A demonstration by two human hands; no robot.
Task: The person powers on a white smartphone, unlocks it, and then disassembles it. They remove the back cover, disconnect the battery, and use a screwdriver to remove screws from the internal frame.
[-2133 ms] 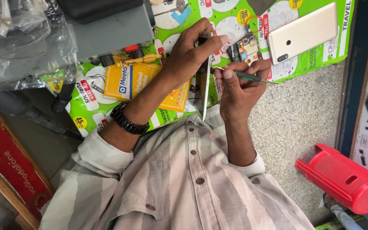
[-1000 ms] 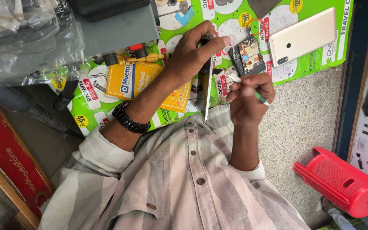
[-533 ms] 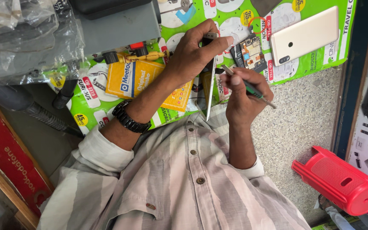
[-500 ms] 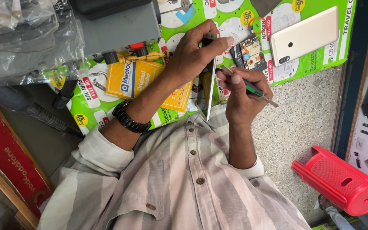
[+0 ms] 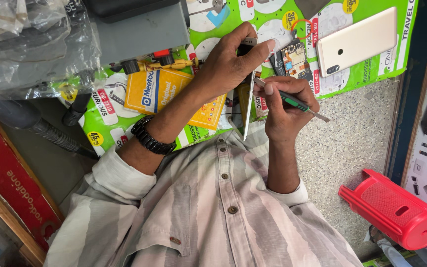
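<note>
Head view: the left hand (image 5: 228,64) is closed around a thin phone (image 5: 247,106), held edge-on and upright above the green mat (image 5: 371,74), thumb and fingers clamped on its upper end. The phone's lower end hangs free toward 6 o'clock, near the shirt. The right hand (image 5: 285,106) sits just beside the phone at 3 o'clock, with its fingers wrapped tightly round a green-handled tool (image 5: 292,103). Compared with one second ago, when the tool was tucked into a fisted hand away from the phone, its inner end now points toward 10 o'clock and meets the phone's edge, while the metal tip trails toward 4 o'clock. This is judged to put the tool back in working contact with the phone's side. A circuit board (image 5: 295,58) lies on the mat at 12 o'clock from the right hand, a gold back cover (image 5: 359,42) at 2 o'clock, and a red speaker (image 5: 394,207) well apart at 5 o'clock
</note>
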